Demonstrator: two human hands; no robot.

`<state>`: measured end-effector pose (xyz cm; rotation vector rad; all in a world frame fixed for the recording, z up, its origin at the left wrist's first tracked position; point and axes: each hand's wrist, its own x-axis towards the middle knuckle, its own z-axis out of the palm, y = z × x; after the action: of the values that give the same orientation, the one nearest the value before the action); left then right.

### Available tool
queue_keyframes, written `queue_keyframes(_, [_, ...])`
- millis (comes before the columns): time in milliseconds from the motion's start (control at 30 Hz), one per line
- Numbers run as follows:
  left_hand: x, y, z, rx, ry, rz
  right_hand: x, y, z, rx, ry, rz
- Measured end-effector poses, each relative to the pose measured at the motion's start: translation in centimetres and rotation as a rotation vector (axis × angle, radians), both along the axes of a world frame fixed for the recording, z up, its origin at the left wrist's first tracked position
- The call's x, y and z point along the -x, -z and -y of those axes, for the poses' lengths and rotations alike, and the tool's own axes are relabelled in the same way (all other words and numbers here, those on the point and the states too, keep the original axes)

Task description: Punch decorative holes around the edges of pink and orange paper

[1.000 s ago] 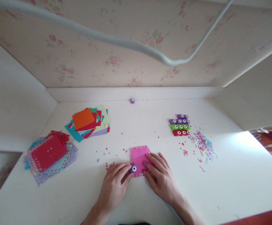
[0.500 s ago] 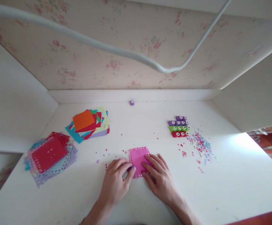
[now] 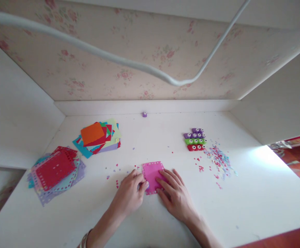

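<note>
The pink sheet (image 3: 152,171), near centre, is held down at right by the spread right hand (image 3: 175,195); at the sheet's left edge, a mostly hidden purple punch (image 3: 147,185) is grasped by the left hand (image 3: 131,193).

Left hand (image 3: 129,193): my own, bare and slim-fingered.
Left forearm (image 3: 107,220): I wear a narrow, pale band (image 3: 85,238) around it, with darker edging, its material too small to make out.
Right hand (image 3: 177,198): mine too, bare and slim-fingered.
Right forearm (image 3: 200,227): uncovered as far as I can see it.
</note>
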<state>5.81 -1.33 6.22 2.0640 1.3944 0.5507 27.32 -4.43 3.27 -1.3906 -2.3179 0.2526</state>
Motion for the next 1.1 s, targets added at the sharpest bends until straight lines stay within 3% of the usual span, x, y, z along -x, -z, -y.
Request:
queue_keyframes(300, [4.9, 0.9, 1.7, -0.139, -0.143, 0.007, 0.1, -0.5, 0.1, -0.026, 0.011, -0.072])
queue_keyframes(433, [6.5, 2.5, 2.8, -0.191, -0.163, -0.021, 2.5, -2.2, 0.2, -0.006, -0.013, -0.164])
queue_keyframes(600, [6.9, 4.6, 3.5, -0.243, -0.204, 0.072, 7.1, -3.6, -0.6, 0.081, -0.213, -0.105])
queue_keyframes(733, [7.0, 4.8, 3.8, -0.225, -0.263, 0.134, 8.9, -3.5, -1.5, 0.093, -0.274, -0.037])
queue_keyframes(800, [7.0, 4.4, 3.9, -0.207, -0.313, 0.164, 8.7, -3.8, -2.0, 0.116, -0.267, -0.107])
queue_keyframes(900, [7.0, 3.6, 4.1, -0.196, -0.379, 0.21, 6.3, -5.0, -3.8, 0.129, -0.152, -0.336])
queue_keyframes(967, [7.0, 3.1, 4.2, -0.191, -0.383, 0.251, 3.0, -5.8, -6.3, 0.077, 0.033, -0.43])
queue_keyframes(1033, [7.1, 2.8, 4.1, -0.175, -0.368, 0.293, -1.3, -6.4, -9.6, 0.035, 0.298, -0.385])
queue_keyframes(1100, [7.4, 2.7, 4.0, -0.149, -0.368, 0.328, -5.9, -6.6, -13.2, 0.059, 0.581, -0.19])
